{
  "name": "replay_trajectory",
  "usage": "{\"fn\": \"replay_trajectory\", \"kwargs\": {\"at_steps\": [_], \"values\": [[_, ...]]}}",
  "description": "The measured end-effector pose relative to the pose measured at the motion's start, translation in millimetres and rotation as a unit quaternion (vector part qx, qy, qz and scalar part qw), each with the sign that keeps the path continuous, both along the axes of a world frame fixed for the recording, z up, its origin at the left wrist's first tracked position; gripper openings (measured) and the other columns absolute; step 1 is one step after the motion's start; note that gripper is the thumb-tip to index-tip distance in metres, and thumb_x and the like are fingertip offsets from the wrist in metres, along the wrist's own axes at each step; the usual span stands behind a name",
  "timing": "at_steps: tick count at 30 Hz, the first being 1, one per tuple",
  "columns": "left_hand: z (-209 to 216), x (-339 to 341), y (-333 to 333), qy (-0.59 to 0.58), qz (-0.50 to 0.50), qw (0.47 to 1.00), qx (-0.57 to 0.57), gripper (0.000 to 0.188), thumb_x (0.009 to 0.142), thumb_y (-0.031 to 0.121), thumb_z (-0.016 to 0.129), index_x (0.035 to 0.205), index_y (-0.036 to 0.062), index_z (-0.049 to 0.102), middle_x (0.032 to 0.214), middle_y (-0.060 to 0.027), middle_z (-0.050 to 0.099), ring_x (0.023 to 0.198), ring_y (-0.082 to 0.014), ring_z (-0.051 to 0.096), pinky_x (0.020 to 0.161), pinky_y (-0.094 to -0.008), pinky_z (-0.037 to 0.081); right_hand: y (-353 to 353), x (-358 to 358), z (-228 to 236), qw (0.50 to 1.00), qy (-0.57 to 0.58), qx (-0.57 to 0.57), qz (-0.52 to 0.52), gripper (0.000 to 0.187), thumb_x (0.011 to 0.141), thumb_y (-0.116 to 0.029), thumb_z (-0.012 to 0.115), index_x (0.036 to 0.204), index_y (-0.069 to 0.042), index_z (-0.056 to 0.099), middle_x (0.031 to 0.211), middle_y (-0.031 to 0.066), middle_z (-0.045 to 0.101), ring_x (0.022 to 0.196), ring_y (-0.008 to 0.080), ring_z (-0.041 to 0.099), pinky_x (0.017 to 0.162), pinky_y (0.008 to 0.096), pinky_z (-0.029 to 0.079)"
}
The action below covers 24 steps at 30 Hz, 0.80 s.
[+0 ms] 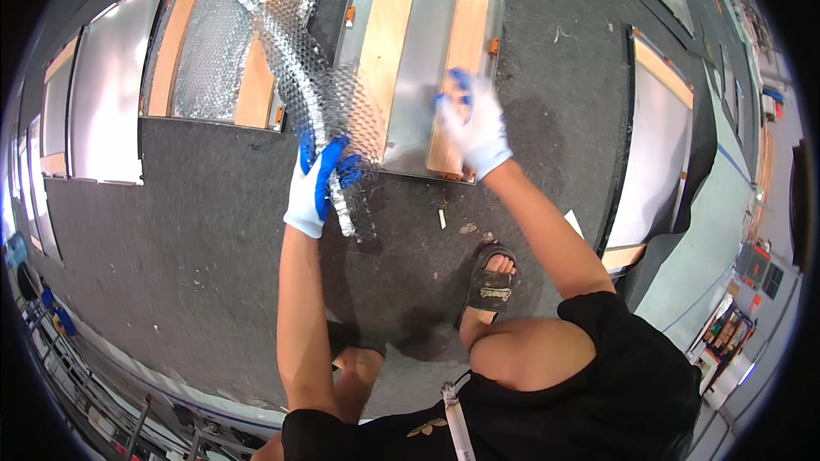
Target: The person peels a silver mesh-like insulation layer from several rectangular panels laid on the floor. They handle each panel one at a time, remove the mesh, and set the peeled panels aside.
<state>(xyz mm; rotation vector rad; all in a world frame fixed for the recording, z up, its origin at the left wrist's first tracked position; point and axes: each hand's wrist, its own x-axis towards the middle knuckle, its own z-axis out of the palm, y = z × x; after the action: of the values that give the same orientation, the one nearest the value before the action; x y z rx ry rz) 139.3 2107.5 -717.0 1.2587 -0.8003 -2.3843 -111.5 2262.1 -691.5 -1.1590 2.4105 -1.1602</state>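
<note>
The dark grey floor carries everything. Metal panels with wooden slats lie flat on it. White-faced panels lie nearby.

Floor: dark grey carpeted floor carries all | Centre: silver metal panel with wooden slats under right hand | Left of it: crinkled silver bubble-foil strip in left hand | Far left: foil-covered slatted panel | Right: upright silver framed panel
</note>
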Motion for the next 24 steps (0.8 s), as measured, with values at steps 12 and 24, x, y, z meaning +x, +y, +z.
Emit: {"fn": "replay_trajectory", "kwargs": {"at_steps": [12,24], "values": [[16,7,-21,-0.022,-0.035,0.996,-0.078,0.044,0.102,0.013,0.064,0.142,0.0050,0.051,0.124,-0.0123,0.066,0.107,-0.0269,0.069,0.088,-0.0422,0.062,42,-59,-43,0.930,-0.057,0.333,-0.142,0.034,0.098,-0.033,0.059,0.112,-0.002,0.059,0.105,0.0281,0.071,0.099,0.0472,0.068,0.087,0.0526,0.054],[17,-4,-19,-0.015,-0.070,0.991,-0.114,0.052,0.102,0.011,0.062,0.151,0.0061,0.044,0.127,-0.0104,0.064,0.104,-0.0233,0.069,0.085,-0.0381,0.061,155,-92,-6,0.921,0.015,0.344,-0.183,0.028,0.100,-0.029,0.054,0.112,-0.004,0.056,0.096,0.0301,0.070,0.094,0.0510,0.066,0.082,0.0563,0.052]]}}
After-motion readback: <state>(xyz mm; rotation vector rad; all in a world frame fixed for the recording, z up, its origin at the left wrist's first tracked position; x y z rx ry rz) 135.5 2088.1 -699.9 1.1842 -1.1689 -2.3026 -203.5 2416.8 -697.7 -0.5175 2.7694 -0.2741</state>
